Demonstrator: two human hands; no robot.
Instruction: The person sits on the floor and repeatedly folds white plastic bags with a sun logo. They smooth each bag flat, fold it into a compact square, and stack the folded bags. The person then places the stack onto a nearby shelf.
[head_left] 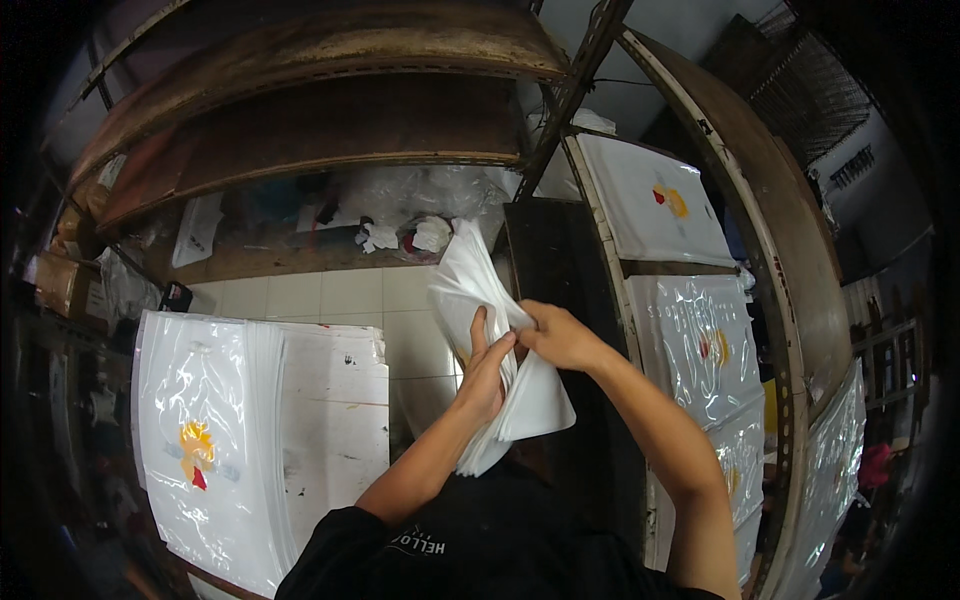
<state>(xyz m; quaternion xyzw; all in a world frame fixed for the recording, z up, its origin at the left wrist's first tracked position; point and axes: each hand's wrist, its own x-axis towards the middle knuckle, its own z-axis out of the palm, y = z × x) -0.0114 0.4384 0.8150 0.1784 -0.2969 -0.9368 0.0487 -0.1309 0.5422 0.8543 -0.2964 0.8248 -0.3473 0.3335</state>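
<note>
A bundle of thin white plastic sheets [535, 395] hangs in front of my body, pinched in the middle so that both ends fan out. My left hand [483, 375] grips its near left side, thumb and fingers closed round the sheets. From the right, my right hand [560, 335] holds the bundle's edge with bent fingers, close to the left fingertips. Some of the right fingertips are hidden behind the sheets. To my left lies a stack of white plastic sheets [215, 420] with a yellow and red print, fanned along its right edge.
The stack rests on a white board [335, 400]. At the right, more printed sheets [700, 345] lie on a rack beside a dark board [565, 240]. Wooden shelves [340, 120] on metal frames stand ahead, with clear plastic [420, 190] and crumpled scraps [432, 234] below. Tiled floor [300, 293] shows between.
</note>
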